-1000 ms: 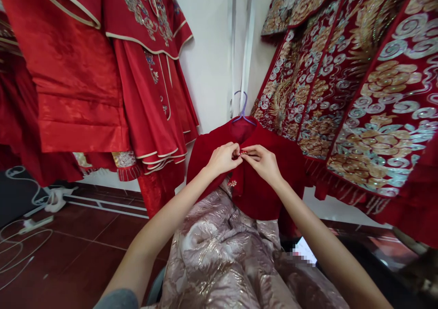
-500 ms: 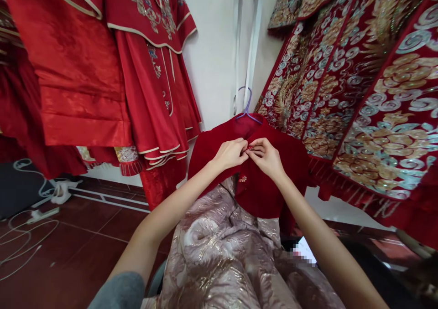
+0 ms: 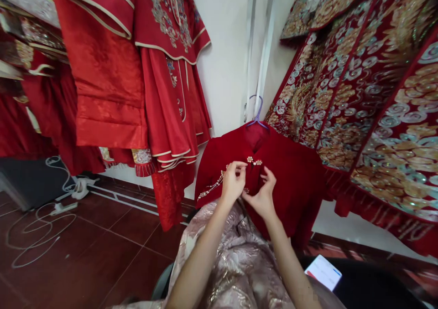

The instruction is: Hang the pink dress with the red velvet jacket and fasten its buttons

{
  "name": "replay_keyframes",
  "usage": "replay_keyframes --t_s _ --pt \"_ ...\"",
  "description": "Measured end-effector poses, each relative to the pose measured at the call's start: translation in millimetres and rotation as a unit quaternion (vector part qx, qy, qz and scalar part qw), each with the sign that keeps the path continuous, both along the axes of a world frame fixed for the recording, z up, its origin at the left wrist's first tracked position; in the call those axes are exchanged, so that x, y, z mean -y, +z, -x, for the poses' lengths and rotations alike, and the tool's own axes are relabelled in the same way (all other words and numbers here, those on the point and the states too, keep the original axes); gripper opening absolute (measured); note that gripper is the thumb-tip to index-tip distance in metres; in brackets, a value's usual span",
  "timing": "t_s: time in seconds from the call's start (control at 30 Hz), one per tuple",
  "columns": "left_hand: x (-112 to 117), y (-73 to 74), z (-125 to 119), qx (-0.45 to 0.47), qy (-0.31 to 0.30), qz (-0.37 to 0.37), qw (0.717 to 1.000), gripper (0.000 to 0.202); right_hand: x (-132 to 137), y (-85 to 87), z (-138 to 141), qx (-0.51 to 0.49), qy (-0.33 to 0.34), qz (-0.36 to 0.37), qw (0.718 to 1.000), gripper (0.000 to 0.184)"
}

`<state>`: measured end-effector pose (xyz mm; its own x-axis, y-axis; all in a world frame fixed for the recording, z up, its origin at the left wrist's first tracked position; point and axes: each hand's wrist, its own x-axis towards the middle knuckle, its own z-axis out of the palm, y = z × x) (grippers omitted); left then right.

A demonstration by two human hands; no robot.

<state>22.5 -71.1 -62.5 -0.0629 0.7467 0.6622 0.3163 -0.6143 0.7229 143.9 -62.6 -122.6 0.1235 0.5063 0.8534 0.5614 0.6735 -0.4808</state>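
Observation:
A dark red velvet jacket [image 3: 287,186] hangs in front of me on a purple hanger [image 3: 257,117]. A gold flower clasp [image 3: 254,161] joins its two front edges near the collar. Just below that clasp, my left hand [image 3: 234,181] has its fingers bent in at the front edge; what lies between the fingertips is mostly hidden. My right hand [image 3: 264,197] has thumb and fingers spread, the thumb tip by a lower clasp [image 3: 247,191] that is partly covered. A beaded trim [image 3: 211,189] shows left of my left hand.
Shiny pinkish fabric [image 3: 236,263] covers my lap. Red garments [image 3: 109,95] hang at left, and an embroidered red garment [image 3: 386,117] at right. A lit phone [image 3: 323,272] lies on a dark surface by my right arm. White cables [image 3: 41,243] trail over the tiled floor.
My hands have moved from the upper clasp to lower on the jacket front. That clasp is uncovered and spans the opening. The right fingers have spread, and the beaded trim has come into sight.

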Motion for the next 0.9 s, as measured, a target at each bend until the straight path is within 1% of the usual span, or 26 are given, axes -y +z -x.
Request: replay_keyframes --t_s 0.03,0.07,0.13,0.23,0.3,0.33,0.4,0.47,0.5,0.53,0.57,0.6,0.67,0.7,0.73,0.8,0.87,0.9 --pt "-1.4 -6.8 -0.2 0.025 0.007 0.011 1.000 0.015 0.5 -11.9 2.6 0.049 -0.019 -0.005 0.999 0.094" --pt "-4.1 -10.5 -0.7 0.032 0.011 0.016 0.999 0.015 -0.5 -20.9 3.9 0.073 -0.037 -0.011 0.997 0.091" --pt "-12.4 -9.2 -2.8 0.021 0.013 0.019 1.000 0.014 -4.1 -29.5 2.2 0.061 -0.064 -0.022 0.996 0.076" --pt "-26.1 4.0 -7.1 -0.006 -0.007 0.024 1.000 0.013 -4.0 -26.5 -8.4 -0.046 -0.071 -0.028 0.996 0.053" --pt "-29.6 10.4 -10.0 0.004 -0.021 0.031 0.999 0.011 2.3 -22.1 -15.2 -0.083 -0.066 -0.025 0.994 0.046" --pt "-28.3 11.1 -11.1 0.019 -0.023 0.031 0.999 0.011 6.4 -21.1 -16.9 -0.081 -0.069 -0.026 0.994 0.044" --pt "-19.8 7.4 -11.9 0.057 -0.008 0.024 0.998 0.012 13.4 -22.6 -15.0 -0.044 -0.091 -0.034 0.994 0.046" --pt "-6.0 -1.0 -10.1 0.078 0.032 0.013 0.996 0.013 14.5 -29.0 -7.3 0.023 -0.122 -0.039 0.992 0.051" --pt "1.4 -5.8 -8.2 0.070 0.057 0.004 0.996 0.014 12.1 -33.7 -2.8 0.059 -0.139 -0.035 0.988 0.055" --pt "8.2 -10.3 -5.6 0.044 0.078 -0.009 0.996 0.018 7.9 -38.7 1.2 0.092 -0.156 -0.029 0.983 0.058" --pt "14.1 -14.4 -2.5 0.000 0.091 -0.027 0.995 0.026 2.6 -43.7 3.8 0.121 -0.171 -0.021 0.978 0.061" --pt "18.5 -18.0 1.0 -0.060 0.095 -0.046 0.993 0.038 -3.2 -48.3 4.5 0.144 -0.182 -0.014 0.973 0.062" --pt "22.8 -24.1 8.6 -0.185 0.083 -0.078 0.976 0.066 -12.3 -54.5 0.0 0.163 -0.185 -0.015 0.969 0.060" --pt "22.6 -27.2 12.2 -0.229 0.074 -0.086 0.967 0.077 -14.0 -55.6 -5.0 0.157 -0.178 -0.021 0.971 0.058" --pt "21.3 -30.7 15.4 -0.253 0.065 -0.087 0.961 0.084 -13.1 -55.0 -11.1 0.141 -0.170 -0.029 0.975 0.055" --pt "16.8 -38.8 19.9 -0.253 0.049 -0.076 0.963 0.089 -3.0 -48.1 -24.6 0.084 -0.163 -0.044 0.982 0.045" --pt "12.8 -47.2 21.9 -0.228 0.036 -0.055 0.971 0.087 15.4 -33.3 -36.6 0.014 -0.178 -0.059 0.982 0.032" --pt "11.9 -50.6 21.9 -0.215 0.035 -0.040 0.975 0.085 26.1 -23.3 -41.2 -0.013 -0.187 -0.063 0.980 0.029"
